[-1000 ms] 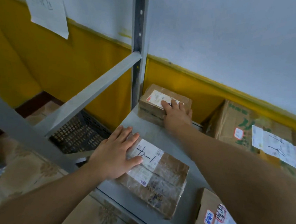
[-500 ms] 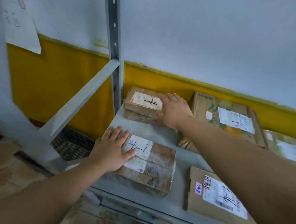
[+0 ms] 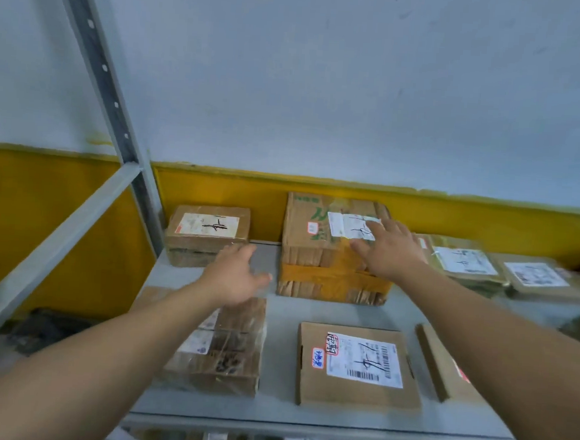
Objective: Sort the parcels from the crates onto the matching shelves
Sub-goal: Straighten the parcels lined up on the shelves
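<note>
**Grey shelf of labelled parcels, both hands spread above it**

Pale wall [image 3: 325,85] fills the upper half, with a yellow band along its foot. A perforated metal post [image 3: 100,65] leans up at the left, and a grey shelf [image 3: 282,308] stretches from it across the lower half.

The large carton [image 3: 313,256], bound with orange tape, stands at the back centre against the yellow band. In front of it, near the shelf's front edge, lies the flat box [image 3: 357,365] with a white barcode label. To its left lies the taped parcel [image 3: 224,349], partly covered by the left forearm. The small box [image 3: 208,234] sits at the back left beside the post. Thin packets [image 3: 464,263] lie at the back right, and a narrow box [image 3: 443,361] at the front right is partly hidden by the right forearm.

The right hand [image 3: 394,253] is over the large carton's right top corner, fingers straight and spread, holding nothing; whether they touch the label cannot be told. The left hand [image 3: 235,276] hovers between the small box and the taped parcel, fingers loose and spread, holding nothing.
</note>
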Action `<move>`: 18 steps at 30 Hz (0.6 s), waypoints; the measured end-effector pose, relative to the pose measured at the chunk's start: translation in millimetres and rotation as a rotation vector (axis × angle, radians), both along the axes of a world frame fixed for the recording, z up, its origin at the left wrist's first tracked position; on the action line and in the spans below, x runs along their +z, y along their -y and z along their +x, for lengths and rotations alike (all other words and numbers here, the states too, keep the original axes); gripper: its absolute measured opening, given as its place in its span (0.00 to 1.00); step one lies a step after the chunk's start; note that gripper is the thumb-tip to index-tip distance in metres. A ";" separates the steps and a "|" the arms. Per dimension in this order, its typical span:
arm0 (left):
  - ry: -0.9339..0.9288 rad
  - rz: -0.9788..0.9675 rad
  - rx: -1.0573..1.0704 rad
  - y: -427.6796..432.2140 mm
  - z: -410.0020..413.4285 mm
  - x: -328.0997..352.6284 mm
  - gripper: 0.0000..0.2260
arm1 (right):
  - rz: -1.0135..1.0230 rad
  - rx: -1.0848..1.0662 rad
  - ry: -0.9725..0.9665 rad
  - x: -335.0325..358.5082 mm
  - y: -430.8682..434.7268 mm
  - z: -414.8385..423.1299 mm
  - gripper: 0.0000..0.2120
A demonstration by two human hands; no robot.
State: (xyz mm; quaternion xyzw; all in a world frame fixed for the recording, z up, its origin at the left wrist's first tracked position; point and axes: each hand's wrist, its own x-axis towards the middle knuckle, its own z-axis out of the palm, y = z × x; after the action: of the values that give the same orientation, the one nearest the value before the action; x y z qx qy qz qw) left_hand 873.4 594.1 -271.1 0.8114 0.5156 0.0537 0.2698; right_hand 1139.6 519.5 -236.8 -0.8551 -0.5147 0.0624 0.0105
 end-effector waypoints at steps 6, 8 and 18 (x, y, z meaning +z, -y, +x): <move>0.183 -0.042 0.050 -1.3 80.6 16.5 0.33 | -0.086 0.037 -0.130 -23.5 3.3 37.8 0.36; 0.204 -0.072 0.052 -6.5 92.4 10.4 0.32 | -0.102 0.071 -0.163 -33.0 1.8 39.4 0.38; -0.053 -0.052 0.106 -15.4 101.7 -3.4 0.29 | -0.079 0.112 -0.201 -40.6 -3.3 48.1 0.40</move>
State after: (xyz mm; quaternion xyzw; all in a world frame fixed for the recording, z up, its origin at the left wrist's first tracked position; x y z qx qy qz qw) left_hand 975.1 609.4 -274.5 0.7770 0.5660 0.0331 0.2737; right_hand 1187.8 522.9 -277.4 -0.8140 -0.5553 0.1686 0.0251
